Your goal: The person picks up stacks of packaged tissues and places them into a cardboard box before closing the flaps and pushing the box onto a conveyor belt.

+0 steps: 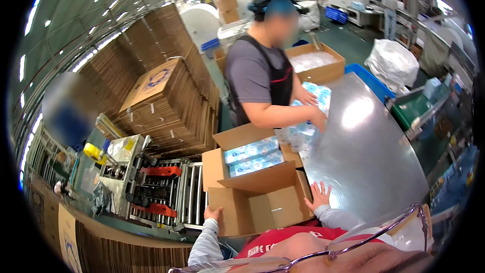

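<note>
An open, empty cardboard box (262,211) stands right in front of me. My left hand (213,214) is closed on the outer flap at its left side. Fingers spread, my right hand (319,196) lies at the near edge of the metal table (371,156), next to the box's right side. Just beyond is a second open carton (214,173) with blue-and-white wrapped packs (254,156) inside. Across from me, a co-worker (260,76) has both hands on more blue-and-white packs (318,93) at the table's far left edge.
A roller conveyor (191,192) with red guides runs left of the boxes. Tall stacks of flattened cartons (166,101) rise behind it, and more flat cardboard (131,253) lies at the lower left. Beyond the table are a blue crate (371,83) and a green conveyor belt (411,108).
</note>
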`<state>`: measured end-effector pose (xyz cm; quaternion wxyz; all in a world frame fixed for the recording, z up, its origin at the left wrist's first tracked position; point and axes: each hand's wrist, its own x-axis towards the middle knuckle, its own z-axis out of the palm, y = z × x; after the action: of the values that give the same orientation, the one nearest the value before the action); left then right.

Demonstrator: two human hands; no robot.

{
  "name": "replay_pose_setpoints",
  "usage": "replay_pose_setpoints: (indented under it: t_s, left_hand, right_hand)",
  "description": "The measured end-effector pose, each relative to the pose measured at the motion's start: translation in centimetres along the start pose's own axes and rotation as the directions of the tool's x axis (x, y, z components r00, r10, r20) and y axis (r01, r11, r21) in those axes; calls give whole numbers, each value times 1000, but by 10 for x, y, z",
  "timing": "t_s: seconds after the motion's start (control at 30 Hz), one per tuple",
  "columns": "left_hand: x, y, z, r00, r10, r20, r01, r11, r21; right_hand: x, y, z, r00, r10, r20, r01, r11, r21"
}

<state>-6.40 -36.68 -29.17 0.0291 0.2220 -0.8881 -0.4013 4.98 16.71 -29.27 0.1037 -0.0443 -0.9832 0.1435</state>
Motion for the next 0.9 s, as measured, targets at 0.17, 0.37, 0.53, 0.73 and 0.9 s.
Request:
replay_pose_setpoints:
  t_s: [0.17, 0.37, 0.53, 0.73, 0.9]
  left_hand:
    - [-45, 57, 27, 994, 90, -67, -70, 964, 256]
    - [-36, 54, 36, 980, 165, -109, -108, 908, 404]
    - [-46, 66, 47, 975, 195, -108, -119, 866, 485]
    - [-51, 79, 54, 975, 216, -57, -155, 838, 524]
    - [-51, 79, 49, 975, 220, -34, -168, 827, 537]
  right_hand:
    - [-8, 23, 9, 998, 60, 35, -60, 998, -1]
    - [-9, 21, 4, 995, 64, 71, -65, 998, 16]
    - [-14, 20, -1, 996, 38, 76, -40, 999, 22]
    - [-16, 19, 8, 998, 62, 22, -63, 998, 28]
    - [-15, 19, 11, 997, 58, 41, -59, 998, 28]
